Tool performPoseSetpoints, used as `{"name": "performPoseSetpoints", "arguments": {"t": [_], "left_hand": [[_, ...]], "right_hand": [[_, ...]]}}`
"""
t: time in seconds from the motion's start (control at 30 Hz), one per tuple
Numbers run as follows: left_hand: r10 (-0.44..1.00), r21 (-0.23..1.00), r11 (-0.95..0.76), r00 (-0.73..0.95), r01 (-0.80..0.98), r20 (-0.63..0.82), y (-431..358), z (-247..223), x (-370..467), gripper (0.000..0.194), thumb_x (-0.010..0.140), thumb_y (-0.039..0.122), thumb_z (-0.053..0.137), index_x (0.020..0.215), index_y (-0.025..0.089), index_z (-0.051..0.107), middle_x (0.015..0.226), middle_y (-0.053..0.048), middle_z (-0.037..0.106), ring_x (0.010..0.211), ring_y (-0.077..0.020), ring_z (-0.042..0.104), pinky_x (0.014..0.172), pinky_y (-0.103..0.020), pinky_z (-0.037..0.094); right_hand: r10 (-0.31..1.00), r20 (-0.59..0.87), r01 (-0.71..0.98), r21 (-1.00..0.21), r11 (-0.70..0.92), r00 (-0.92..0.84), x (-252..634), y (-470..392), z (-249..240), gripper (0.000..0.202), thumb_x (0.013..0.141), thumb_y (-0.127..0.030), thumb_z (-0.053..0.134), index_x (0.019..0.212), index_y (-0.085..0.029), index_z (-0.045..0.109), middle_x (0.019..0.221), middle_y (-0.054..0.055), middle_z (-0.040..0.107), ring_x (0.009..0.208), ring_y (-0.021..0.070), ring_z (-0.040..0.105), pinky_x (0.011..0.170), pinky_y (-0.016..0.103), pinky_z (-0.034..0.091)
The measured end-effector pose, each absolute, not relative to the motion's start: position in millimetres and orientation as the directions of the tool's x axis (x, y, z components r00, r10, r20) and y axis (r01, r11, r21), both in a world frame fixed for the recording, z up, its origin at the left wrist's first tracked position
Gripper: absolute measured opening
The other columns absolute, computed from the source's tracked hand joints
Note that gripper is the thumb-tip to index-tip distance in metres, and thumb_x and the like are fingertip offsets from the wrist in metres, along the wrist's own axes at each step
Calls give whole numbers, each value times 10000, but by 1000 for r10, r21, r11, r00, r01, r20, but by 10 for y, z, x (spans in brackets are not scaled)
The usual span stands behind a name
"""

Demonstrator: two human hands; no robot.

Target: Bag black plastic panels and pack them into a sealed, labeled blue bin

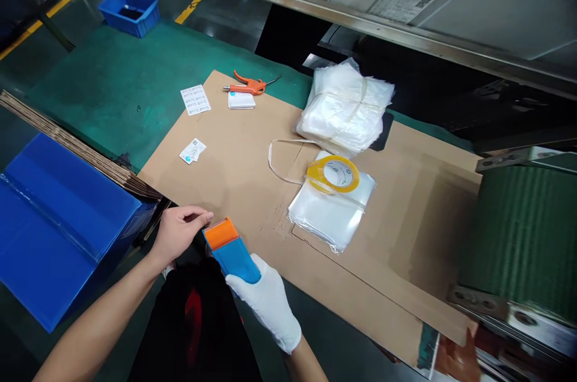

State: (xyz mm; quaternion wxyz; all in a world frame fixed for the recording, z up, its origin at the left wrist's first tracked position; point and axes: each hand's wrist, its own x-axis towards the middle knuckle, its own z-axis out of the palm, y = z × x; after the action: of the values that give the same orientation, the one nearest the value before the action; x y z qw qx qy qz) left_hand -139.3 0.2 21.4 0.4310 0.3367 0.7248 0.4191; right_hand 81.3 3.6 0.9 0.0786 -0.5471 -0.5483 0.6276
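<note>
My right hand (265,301), in a white glove, is wrapped round the lower end of a blue tape dispenser (233,253) with an orange top part. The dispenser is tilted, its orange end pointing up and left, near the table's front edge. Just left of that orange end is my bare left hand (181,229), its thumb and forefinger pinched together; what they hold, if anything, is too small to make out. A roll of yellow tape (338,173) lies on a stack of clear plastic bags (331,208) on the brown cardboard.
A larger bundle of bags (346,107) lies behind the tape roll. An orange air gun (252,86), labels (195,100) and small cards (193,151) are further back. A blue box (63,220) stands left, a blue bin (130,11) far left, a green conveyor (523,238) right.
</note>
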Motion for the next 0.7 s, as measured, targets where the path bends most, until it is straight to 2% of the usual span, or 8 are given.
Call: {"name": "performPoseSetpoints", "arguments": {"t": [0.17, 0.33, 0.53, 0.7], "left_hand": [[865, 900, 366, -443, 235, -236, 14, 254, -1432, 159, 846, 349, 751, 777, 219, 812, 816, -35, 800, 740, -201, 711, 702, -281, 535], [907, 886, 282, -403, 367, -122, 6, 285, -1390, 162, 899, 311, 705, 790, 229, 793, 835, -39, 785, 779, -197, 696, 738, -287, 504], [965, 796, 84, -249, 600, 86, 18, 187, -1337, 222, 975, 265, 606, 815, 227, 755, 797, -58, 744, 779, -203, 654, 760, -323, 488], [969, 710, -72, -120, 700, 217, -30, 239, -1318, 233, 987, 237, 567, 825, 234, 734, 796, -81, 724, 836, -241, 668, 869, -407, 531]], "right_hand": [[690, -625, 495, -758, -424, -366, 788, 30, 52, 393, 687, -547, 758, 713, -248, 506, 595, -21, 598, 553, 148, 478, 543, 302, 438], [667, -671, 486, -723, -491, -323, 744, 11, 92, 377, 708, -539, 750, 723, -243, 517, 599, -18, 603, 559, 150, 487, 562, 309, 448], [646, -693, 452, -710, -539, -319, 675, 56, 140, 358, 762, -548, 722, 737, -234, 552, 634, -12, 617, 561, 151, 504, 545, 302, 454], [697, -658, 503, -721, -477, -283, 613, 128, -3, 364, 768, -560, 727, 696, -248, 555, 601, -17, 627, 539, 155, 523, 525, 294, 455]]}}
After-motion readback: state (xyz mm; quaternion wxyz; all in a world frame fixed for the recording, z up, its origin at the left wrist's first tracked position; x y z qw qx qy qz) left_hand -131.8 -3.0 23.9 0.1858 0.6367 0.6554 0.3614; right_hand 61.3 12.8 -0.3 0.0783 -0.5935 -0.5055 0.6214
